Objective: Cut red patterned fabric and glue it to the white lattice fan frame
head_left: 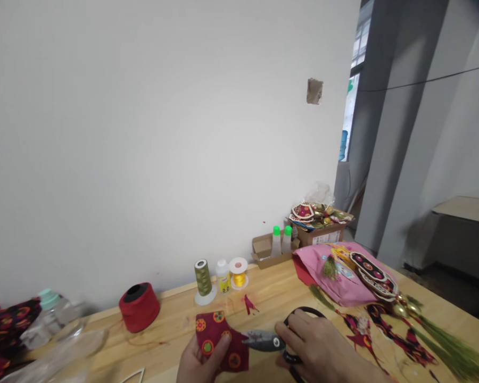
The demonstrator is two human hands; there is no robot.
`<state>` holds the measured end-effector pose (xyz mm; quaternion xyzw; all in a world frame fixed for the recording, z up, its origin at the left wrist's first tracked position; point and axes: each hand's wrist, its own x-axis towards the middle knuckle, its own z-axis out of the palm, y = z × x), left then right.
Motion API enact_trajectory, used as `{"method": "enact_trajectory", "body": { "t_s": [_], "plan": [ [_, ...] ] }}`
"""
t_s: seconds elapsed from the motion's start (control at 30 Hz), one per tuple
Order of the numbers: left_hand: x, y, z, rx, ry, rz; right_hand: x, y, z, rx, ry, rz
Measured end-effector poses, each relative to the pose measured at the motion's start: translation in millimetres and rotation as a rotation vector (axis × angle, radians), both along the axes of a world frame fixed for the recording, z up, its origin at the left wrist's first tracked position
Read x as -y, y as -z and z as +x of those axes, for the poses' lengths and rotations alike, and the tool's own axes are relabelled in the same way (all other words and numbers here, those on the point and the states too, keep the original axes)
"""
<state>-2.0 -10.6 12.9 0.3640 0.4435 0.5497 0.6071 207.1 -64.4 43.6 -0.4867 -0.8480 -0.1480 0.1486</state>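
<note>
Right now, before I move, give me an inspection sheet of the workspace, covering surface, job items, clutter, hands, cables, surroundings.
surface: wooden workbench
job's things: maroon patterned fabric, scissors with blades at its edge
clutter: red thread spool, olive thread spool, pink cloth bag, green tassels
grips: left hand holds the fabric; right hand holds the scissors
cables: thin dark wire high on the right
surroundings: white wall, cardboard box

The scissors (pixel 263 340) have dull grey metal blades and smooth black plastic handles. The red cloth (pixel 237 356) at bottom centre is matt woven fabric with a printed pattern. The bench (pixel 271 298) is smooth, pale, varnished wood. Toward the upper right, the box (pixel 265 250) is matt brown cardboard.
</note>
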Motion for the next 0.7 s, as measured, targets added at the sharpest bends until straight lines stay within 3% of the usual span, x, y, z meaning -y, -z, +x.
{"method": "enact_trajectory", "body": {
  "t_s": [0.7],
  "plan": [
    [1.0, 0.1, -1.7, -0.007, 0.039, -0.027, -0.5, -0.2, 0.0, 0.020, -0.002, 0.046]
  ]
}}
